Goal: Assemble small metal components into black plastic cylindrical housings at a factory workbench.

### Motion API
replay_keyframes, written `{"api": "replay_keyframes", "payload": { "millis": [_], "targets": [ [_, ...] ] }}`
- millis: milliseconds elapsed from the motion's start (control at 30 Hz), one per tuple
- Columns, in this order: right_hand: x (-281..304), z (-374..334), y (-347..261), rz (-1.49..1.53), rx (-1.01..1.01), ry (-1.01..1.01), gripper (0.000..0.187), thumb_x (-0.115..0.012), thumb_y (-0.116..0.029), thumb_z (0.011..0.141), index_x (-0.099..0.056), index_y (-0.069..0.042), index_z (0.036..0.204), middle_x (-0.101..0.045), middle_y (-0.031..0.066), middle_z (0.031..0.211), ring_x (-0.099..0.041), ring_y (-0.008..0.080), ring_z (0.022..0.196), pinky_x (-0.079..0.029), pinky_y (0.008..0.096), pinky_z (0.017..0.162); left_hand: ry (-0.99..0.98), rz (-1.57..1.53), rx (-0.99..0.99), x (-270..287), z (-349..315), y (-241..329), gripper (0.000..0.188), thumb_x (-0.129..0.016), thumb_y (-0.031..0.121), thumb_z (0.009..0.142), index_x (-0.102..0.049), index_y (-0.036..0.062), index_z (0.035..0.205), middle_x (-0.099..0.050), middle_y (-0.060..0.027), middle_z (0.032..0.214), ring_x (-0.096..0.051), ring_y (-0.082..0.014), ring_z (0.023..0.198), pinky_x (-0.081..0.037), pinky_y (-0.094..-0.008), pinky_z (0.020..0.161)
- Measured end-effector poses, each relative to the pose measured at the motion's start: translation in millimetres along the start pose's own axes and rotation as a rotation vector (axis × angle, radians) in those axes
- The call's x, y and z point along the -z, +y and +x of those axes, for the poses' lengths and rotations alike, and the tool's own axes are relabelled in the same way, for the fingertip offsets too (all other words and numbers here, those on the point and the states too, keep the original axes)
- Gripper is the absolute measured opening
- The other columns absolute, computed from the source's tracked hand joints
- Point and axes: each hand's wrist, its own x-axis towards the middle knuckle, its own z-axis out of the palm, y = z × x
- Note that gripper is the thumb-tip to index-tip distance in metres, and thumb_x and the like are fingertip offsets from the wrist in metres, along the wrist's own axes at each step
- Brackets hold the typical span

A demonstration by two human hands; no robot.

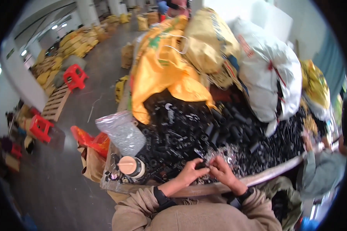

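My two hands are close together over the near edge of a work table heaped with small black plastic parts [173, 133]. The fingers of my left hand [187, 173] are closed around a small black part [200, 165]. My right hand [223, 172] is pinched beside it, its fingertips almost meeting those of the left. What the right fingertips hold, if anything, is too small to make out. Just beyond my hands lies a scatter of tiny silvery pieces [235, 154]. Thicker black tubes [241, 131] lie farther back in the heap.
On the left stand a jar with a pinkish lid [130, 165] and a clear bag of small silvery pieces [123, 134]. An orange sack [169, 77], a tan sack [210, 42] and a white sack [268, 73] crowd the back. At right, another person's sleeve [322, 173] reaches in. Red stools [75, 76] stand on the floor.
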Motion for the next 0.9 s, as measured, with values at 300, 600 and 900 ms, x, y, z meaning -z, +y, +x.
{"api": "replay_keyframes", "payload": {
  "millis": [300,600,900],
  "targets": [
    [7.8,23.4,-0.7,0.059,0.056,-0.051,0.008,-0.041,-0.006,0.086,-0.037,-0.006,0.092,-0.048,0.0002,0.067,-0.044,0.0061,0.056,-0.037,0.0196,0.048,0.183,0.328,-0.075,5.5,14.7,2.8,0.006,-0.060,0.007,0.076,-0.057,0.0026,0.078,-0.053,0.0049,0.067,-0.044,-0.0011,0.061,-0.038,-0.0166,0.054],
    [17.7,19.8,-0.9,-0.124,0.045,-0.037,0.010,-0.042,-0.007,0.086,-0.037,-0.004,0.095,-0.052,0.0030,0.073,-0.049,0.0063,0.062,-0.042,0.0193,0.054,0.273,0.144,0.019,-0.2,21.4,-2.8,0.010,-0.060,0.011,0.078,-0.055,0.0025,0.080,-0.056,-0.0012,0.067,-0.046,-0.0051,0.054,-0.035,-0.0171,0.049],
    [19.4,20.3,7.2,-0.093,0.071,-0.076,0.015,-0.048,-0.005,0.083,-0.039,-0.003,0.095,-0.054,0.0033,0.076,-0.053,0.0087,0.069,-0.044,0.0236,0.060,0.261,0.102,0.033,-0.9,19.7,-5.1,0.012,-0.061,0.012,0.078,-0.055,0.0025,0.079,-0.053,0.0009,0.064,-0.046,-0.0038,0.053,-0.036,-0.0174,0.047]
  ]
}}
